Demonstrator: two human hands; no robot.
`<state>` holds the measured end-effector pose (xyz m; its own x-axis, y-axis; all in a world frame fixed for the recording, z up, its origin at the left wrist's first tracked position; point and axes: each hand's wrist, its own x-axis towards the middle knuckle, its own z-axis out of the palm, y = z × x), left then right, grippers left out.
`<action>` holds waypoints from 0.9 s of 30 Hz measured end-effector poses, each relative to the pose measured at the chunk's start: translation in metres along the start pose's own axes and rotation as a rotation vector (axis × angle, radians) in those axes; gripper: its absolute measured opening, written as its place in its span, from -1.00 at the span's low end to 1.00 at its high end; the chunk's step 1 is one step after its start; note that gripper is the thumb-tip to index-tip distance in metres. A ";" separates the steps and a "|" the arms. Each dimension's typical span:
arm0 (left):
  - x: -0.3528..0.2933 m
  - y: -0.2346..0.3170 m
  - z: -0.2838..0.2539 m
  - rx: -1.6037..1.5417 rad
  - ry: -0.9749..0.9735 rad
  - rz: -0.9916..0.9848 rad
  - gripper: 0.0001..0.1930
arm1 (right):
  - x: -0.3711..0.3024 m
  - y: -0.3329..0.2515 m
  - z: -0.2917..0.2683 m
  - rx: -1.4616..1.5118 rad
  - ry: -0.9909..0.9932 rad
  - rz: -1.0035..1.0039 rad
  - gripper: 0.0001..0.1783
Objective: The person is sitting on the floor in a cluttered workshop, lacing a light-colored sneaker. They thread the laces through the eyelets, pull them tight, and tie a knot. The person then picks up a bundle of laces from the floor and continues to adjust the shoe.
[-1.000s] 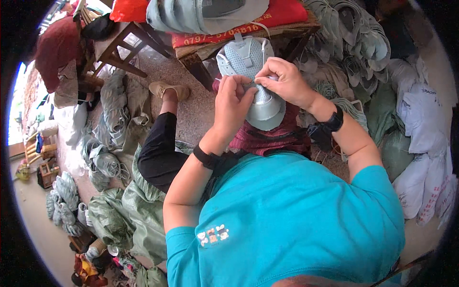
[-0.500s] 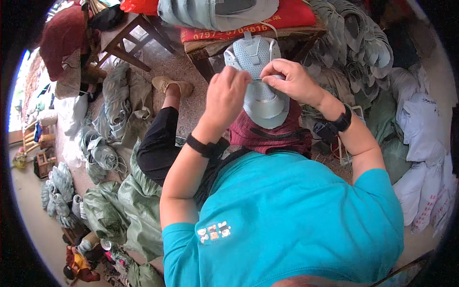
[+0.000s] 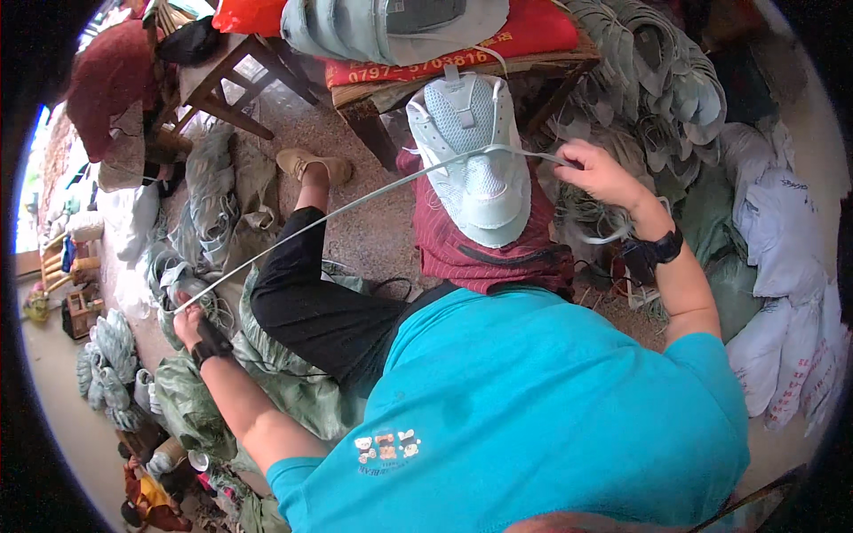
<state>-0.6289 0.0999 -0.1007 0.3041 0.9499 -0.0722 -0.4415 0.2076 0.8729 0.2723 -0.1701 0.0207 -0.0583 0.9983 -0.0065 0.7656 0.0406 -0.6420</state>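
Head view: between eight and nine o'clock, the left hand [image 3: 188, 322] pinches the pale shoelace [image 3: 373, 192], which is taut; too hard a pull might leave its two sides uneven. At one o'clock, the mesh sneaker [image 3: 471, 178] rests on maroon striped cloth [image 3: 435, 226] and could tip under a sideways tug. At two, the right hand [image 3: 604, 173] seems to pinch the pale shoelace's other side; a loose grip might let it slip.
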 end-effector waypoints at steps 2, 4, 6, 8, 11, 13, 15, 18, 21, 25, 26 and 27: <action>0.000 -0.010 0.008 0.199 0.091 -0.008 -0.52 | -0.014 0.022 -0.001 -0.383 0.100 -0.087 -0.84; 0.017 -0.038 0.072 0.711 0.343 0.023 -0.58 | -0.030 0.041 -0.002 -0.832 0.121 0.087 -0.84; 0.042 -0.067 0.175 0.145 0.183 0.056 -0.77 | -0.035 0.063 -0.006 -0.624 0.127 0.399 -0.80; 0.066 -0.093 0.292 -0.133 0.050 -0.169 -0.82 | -0.043 0.089 -0.009 -0.087 0.180 0.736 -0.74; 0.067 -0.140 0.452 0.232 -0.068 -0.029 -0.68 | -0.063 0.142 -0.009 1.222 0.474 0.803 -0.63; 0.058 -0.161 0.525 0.085 -0.176 -0.058 -0.69 | -0.083 0.191 -0.011 1.526 0.727 0.798 -0.63; 0.049 -0.179 0.570 0.152 -0.200 -0.075 -0.72 | -0.115 0.247 -0.013 1.608 1.035 0.830 -0.59; 0.033 -0.194 0.594 0.122 -0.124 -0.130 -0.78 | -0.191 0.321 -0.022 1.957 0.795 0.641 -0.57; 0.025 -0.201 0.593 0.294 -0.206 -0.113 -0.82 | -0.255 0.360 -0.004 1.521 0.851 0.864 -0.69; 0.021 -0.206 0.589 0.561 -0.206 -0.088 -0.83 | -0.242 0.327 0.021 0.854 0.382 0.826 -0.82; 0.021 -0.207 0.589 0.607 -0.218 -0.038 -0.83 | -0.218 0.302 0.024 1.067 0.528 0.929 -0.79; 0.022 -0.208 0.589 0.626 -0.201 -0.066 -0.83 | -0.190 0.270 0.026 1.271 0.714 1.014 -0.75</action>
<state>-0.0335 -0.0601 0.0008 0.4920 0.8652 -0.0968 0.1392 0.0316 0.9898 0.4730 -0.3498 -0.1714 0.6064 0.4446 -0.6592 -0.6205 -0.2538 -0.7420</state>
